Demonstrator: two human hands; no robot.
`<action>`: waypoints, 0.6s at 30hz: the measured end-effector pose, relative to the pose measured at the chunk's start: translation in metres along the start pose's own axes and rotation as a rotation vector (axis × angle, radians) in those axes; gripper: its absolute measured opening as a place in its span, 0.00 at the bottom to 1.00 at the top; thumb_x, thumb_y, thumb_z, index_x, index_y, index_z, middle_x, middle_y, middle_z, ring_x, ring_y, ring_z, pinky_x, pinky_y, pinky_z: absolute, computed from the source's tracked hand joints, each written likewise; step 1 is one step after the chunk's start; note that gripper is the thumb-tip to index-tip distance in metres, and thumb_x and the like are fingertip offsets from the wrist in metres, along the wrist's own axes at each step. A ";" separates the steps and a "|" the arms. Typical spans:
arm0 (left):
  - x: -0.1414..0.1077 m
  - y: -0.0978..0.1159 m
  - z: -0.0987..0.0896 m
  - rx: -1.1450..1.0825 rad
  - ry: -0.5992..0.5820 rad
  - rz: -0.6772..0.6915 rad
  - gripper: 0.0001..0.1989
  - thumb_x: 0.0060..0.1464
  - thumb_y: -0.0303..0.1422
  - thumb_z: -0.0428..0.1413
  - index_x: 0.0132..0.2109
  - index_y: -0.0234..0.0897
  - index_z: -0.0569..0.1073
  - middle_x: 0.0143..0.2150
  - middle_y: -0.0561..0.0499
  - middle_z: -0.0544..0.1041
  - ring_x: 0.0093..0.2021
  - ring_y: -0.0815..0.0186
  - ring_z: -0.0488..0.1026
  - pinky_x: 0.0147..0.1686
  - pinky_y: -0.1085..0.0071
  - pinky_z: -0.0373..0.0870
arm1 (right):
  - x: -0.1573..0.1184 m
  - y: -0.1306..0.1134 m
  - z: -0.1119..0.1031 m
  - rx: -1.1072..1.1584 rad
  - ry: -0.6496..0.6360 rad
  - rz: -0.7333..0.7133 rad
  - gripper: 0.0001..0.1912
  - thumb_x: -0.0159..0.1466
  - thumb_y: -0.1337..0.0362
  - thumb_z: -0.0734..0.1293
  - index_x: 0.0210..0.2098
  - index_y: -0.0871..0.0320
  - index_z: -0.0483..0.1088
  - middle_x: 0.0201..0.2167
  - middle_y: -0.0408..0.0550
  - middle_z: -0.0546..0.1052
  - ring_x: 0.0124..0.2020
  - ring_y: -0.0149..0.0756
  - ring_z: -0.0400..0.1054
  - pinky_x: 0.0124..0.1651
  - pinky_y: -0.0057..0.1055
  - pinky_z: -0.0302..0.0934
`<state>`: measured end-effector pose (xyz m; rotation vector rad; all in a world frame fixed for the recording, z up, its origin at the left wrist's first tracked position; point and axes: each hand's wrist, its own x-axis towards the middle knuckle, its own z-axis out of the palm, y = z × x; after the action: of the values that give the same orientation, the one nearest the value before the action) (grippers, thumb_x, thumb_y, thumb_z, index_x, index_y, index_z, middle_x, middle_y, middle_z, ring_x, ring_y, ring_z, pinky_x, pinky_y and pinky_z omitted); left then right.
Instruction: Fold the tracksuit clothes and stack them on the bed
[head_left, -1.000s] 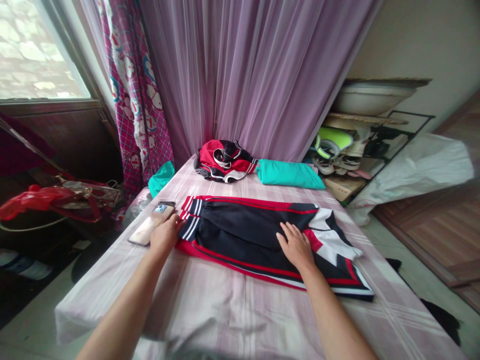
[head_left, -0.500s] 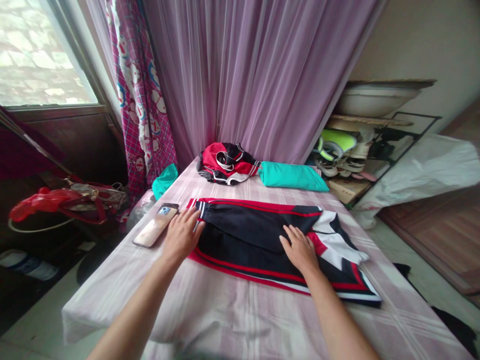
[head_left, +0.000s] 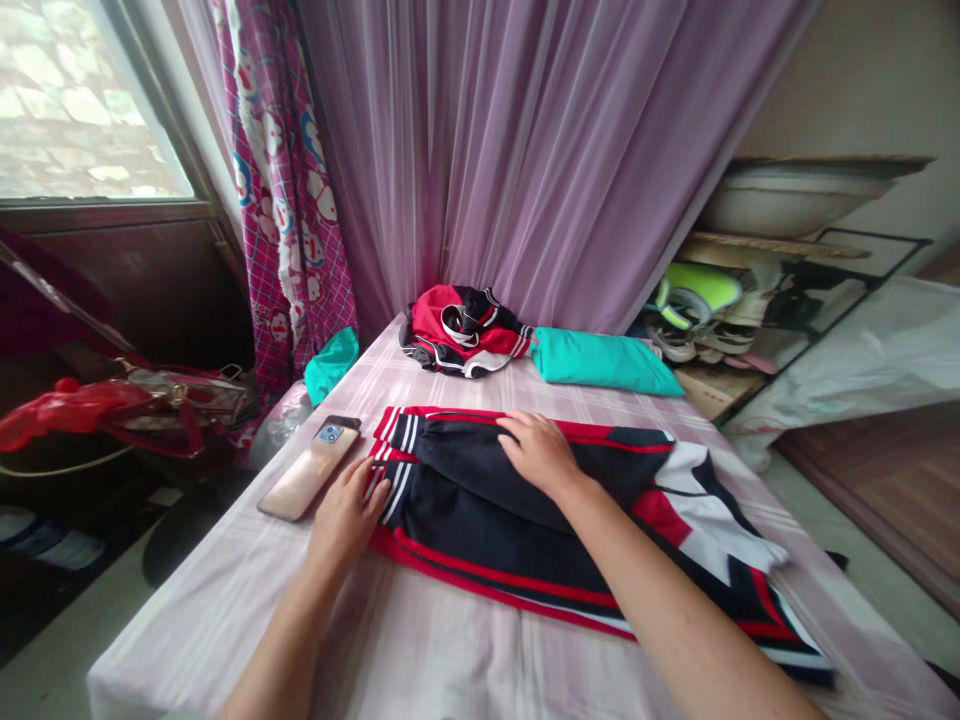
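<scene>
A dark navy garment (head_left: 495, 510) with red and white trim lies folded flat on the cloth-covered table (head_left: 420, 640). My left hand (head_left: 349, 510) rests on its striped cuffs at the left end, fingers spread. My right hand (head_left: 536, 450) lies on the upper edge near the middle, fingers apart and palm down. Neither hand grips anything. Just left of the cuffs is a phone (head_left: 307, 475), back side up.
A crumpled red and black garment (head_left: 465, 330) and a folded teal cloth (head_left: 604, 360) lie at the table's back. A purple curtain (head_left: 525, 150) hangs behind. Right of the table stands a shoe rack (head_left: 712, 330); a red bag (head_left: 67, 410) is at the left.
My right hand has moved left and away from me, from the garment's middle to its upper edge. My left hand has slid down the cuffs toward me. The view has shifted slightly.
</scene>
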<state>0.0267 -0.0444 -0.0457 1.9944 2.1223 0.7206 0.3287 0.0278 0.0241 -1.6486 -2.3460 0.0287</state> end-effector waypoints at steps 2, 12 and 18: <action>-0.006 -0.003 -0.004 0.056 -0.004 -0.076 0.26 0.60 0.46 0.49 0.59 0.35 0.70 0.58 0.40 0.75 0.57 0.54 0.72 0.56 0.62 0.68 | 0.034 -0.031 0.003 0.048 -0.058 -0.120 0.19 0.67 0.61 0.61 0.54 0.53 0.74 0.59 0.50 0.73 0.58 0.41 0.66 0.61 0.37 0.57; -0.004 0.001 -0.018 0.128 -0.172 -0.299 0.22 0.55 0.55 0.51 0.41 0.41 0.74 0.45 0.43 0.80 0.47 0.52 0.77 0.42 0.62 0.70 | 0.142 -0.097 0.048 0.116 -0.416 -0.305 0.32 0.61 0.52 0.68 0.63 0.53 0.65 0.63 0.52 0.70 0.62 0.47 0.64 0.61 0.41 0.58; -0.003 0.002 -0.021 0.071 -0.188 -0.283 0.21 0.53 0.56 0.51 0.34 0.42 0.69 0.40 0.45 0.79 0.43 0.54 0.77 0.40 0.63 0.69 | 0.161 -0.105 0.047 0.080 -0.553 -0.325 0.36 0.56 0.53 0.72 0.63 0.54 0.66 0.61 0.52 0.72 0.60 0.46 0.67 0.56 0.32 0.62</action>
<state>0.0204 -0.0525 -0.0272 1.6668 2.2753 0.4008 0.1706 0.1467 0.0306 -1.3210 -2.9415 0.5720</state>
